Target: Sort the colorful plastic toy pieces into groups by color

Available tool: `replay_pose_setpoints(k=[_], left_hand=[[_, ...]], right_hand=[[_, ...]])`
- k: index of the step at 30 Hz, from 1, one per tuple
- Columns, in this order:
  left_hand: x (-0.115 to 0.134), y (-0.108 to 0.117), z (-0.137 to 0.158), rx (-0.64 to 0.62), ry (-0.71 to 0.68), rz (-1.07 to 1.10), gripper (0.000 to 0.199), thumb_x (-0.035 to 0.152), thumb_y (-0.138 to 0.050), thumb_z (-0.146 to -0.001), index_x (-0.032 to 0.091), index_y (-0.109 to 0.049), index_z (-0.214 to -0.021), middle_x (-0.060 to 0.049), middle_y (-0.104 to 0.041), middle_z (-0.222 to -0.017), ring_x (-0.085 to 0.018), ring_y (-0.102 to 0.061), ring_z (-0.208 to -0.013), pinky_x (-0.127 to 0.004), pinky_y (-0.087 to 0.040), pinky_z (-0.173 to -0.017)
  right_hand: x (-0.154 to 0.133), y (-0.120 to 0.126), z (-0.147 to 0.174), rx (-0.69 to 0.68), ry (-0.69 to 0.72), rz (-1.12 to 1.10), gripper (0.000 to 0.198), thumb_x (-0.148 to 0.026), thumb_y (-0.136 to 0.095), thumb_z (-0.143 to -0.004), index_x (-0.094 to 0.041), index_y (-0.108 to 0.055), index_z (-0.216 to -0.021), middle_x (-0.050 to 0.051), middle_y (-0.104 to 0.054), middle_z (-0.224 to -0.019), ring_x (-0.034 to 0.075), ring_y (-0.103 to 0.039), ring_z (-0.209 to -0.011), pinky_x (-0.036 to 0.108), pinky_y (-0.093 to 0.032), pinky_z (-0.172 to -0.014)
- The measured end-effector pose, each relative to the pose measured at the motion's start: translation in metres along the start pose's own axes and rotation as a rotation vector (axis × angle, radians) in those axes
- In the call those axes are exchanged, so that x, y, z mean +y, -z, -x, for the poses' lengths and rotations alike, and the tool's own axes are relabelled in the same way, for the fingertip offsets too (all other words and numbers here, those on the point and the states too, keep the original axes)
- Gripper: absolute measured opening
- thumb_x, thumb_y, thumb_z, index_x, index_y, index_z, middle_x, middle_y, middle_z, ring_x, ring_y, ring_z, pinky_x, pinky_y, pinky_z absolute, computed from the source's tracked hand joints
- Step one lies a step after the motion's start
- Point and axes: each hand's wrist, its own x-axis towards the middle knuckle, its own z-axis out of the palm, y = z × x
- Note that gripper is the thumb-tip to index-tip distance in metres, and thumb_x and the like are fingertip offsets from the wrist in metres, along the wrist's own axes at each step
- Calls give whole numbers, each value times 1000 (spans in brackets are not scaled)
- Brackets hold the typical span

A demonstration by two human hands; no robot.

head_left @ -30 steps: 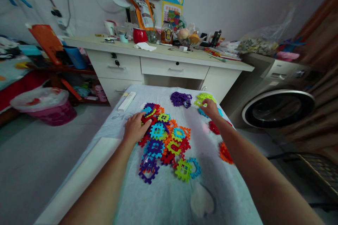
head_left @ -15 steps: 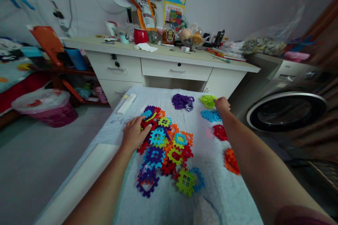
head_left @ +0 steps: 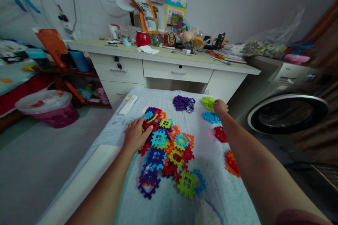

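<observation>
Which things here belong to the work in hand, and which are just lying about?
Work in hand:
- mixed pile, left hand at its edge
- green pile, right hand at it
- purple pile
- blue pile
- red pile
- orange pile

Lying about:
- white box
- red pot
- jar
- pouch

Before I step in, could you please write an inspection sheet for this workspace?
Surface: patterned pale cloth.
Job's things: mixed heap of plastic pieces; purple pile, lime pile, blue pile, red pile, orange pile apart from it.
Clutter: white oblong item on the cloth; orange packet on the desk.
Hands: left hand open at mixed heap; right hand at lime pile, grip unclear.
Cables: grey cable along the wall.
Surroundings: washing machine at right, pink bin at left.
</observation>
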Motion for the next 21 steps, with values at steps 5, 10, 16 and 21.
replay_pose_setpoints(k=[5,10,16,21], left_hand=[[0,0,0,4,-4,7,42,48,-49,-89,22,-60,-121,-9,-64,-127,-29,-58,-117,-47,-43,-103],[0,0,1,-8,10,-8,46,50,-48,-90,21,-60,-123,-10,-64,-126,-30,-58,-117,-47,-43,-103],[-1,0,1,0,5,50,46,52,-41,-93,21,-64,-119,-10,-65,-123,-28,-58,-116,-46,-42,-104],[0,0,1,-8,3,62,45,52,-41,-93,21,-66,-116,-10,-66,-120,-28,-59,-114,-47,-43,-103]], right_hand=[[-3,8,25,7,45,-22,36,-20,-54,-83,-22,-69,-116,13,-67,-117,35,-54,-120,52,-42,-99],[-19,9,75,-47,320,-186,33,-19,-53,-82,-18,-69,-110,9,-68,-116,25,-57,-116,43,-41,-104],[-39,17,165,-468,716,-282,23,-24,-60,-84,-20,-70,-104,8,-70,-112,21,-63,-104,38,-49,-94],[-36,35,213,-628,883,-137,35,-26,-63,-84,-17,-66,-117,12,-66,-124,24,-59,-116,42,-42,-104]])
